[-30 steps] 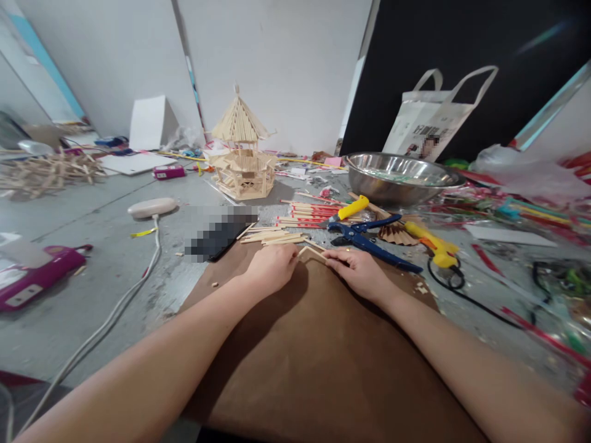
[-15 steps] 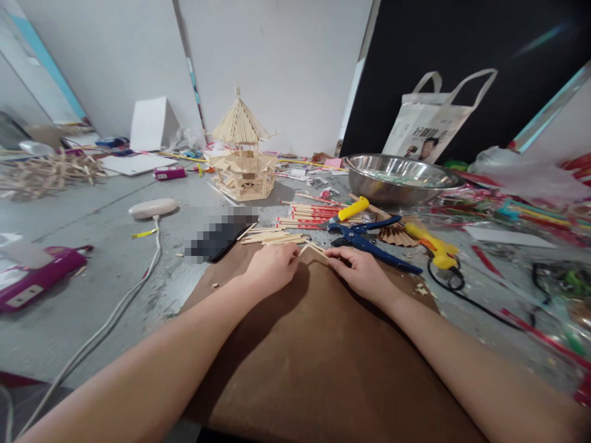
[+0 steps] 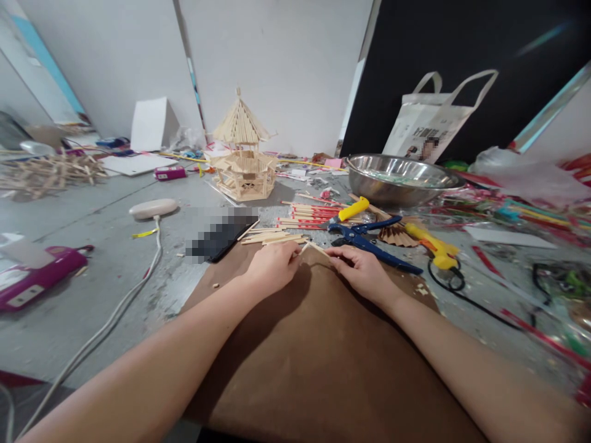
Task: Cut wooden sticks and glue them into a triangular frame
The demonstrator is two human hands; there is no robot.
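Note:
My left hand (image 3: 273, 268) is closed on a short wooden stick (image 3: 303, 249) over the brown board. Across from it, my right hand (image 3: 357, 271) pinches another wooden stick (image 3: 317, 248) between thumb and fingers. The two sticks meet at their far ends in a shallow peak; whether they are joined there I cannot tell. Just beyond my hands lie loose cut sticks (image 3: 272, 236) and red-wrapped chopsticks (image 3: 314, 215). Blue-handled cutters (image 3: 364, 243) and a yellow-handled knife (image 3: 353, 209) rest beyond my right hand.
A wooden stick pavilion (image 3: 242, 154) stands at the back. Right of it are a steel basin (image 3: 401, 191) and a tote bag (image 3: 420, 126). A yellow glue gun (image 3: 434, 246) with a black cord lies right. Left are a dark phone (image 3: 221, 240) and a white cable (image 3: 124, 295).
Almost nothing differs. Both hands keep their hold on the sticks, with only a very slight shift of the right hand and its stick.

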